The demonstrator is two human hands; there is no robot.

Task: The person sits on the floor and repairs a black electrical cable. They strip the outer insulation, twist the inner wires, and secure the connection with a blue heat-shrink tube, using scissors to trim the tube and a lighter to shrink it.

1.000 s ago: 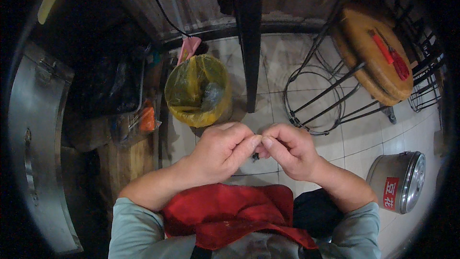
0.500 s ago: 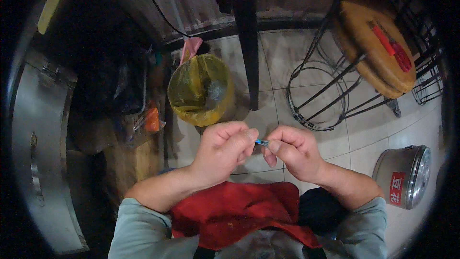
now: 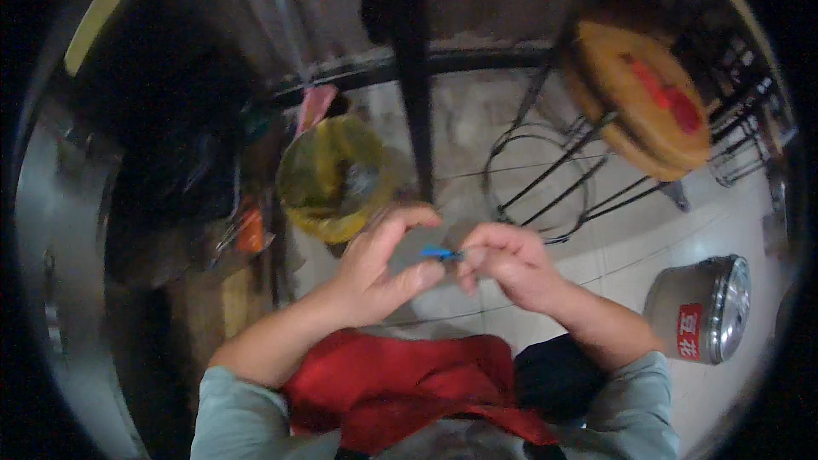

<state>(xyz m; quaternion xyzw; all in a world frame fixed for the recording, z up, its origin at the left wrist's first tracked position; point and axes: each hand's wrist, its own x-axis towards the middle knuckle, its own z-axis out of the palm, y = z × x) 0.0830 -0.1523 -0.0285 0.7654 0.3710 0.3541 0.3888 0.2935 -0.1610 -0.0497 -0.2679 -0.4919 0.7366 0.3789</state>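
Blue piece (image 3: 440,252), small and thin, sits between my two hands, above the red apron (image 3: 400,383). Left to right: a big steel pot wall (image 3: 51,230) at the frame edge, then a yellow-lined bin (image 3: 328,183) on the tile floor (image 3: 613,255). My left hand (image 3: 375,268) curls loosely, thumb and forefinger open around the piece; contact unclear. My right hand (image 3: 507,264) pinches its other end, fingers closed. Farther right, a wooden stool (image 3: 643,98), then a steel cooker (image 3: 703,307).
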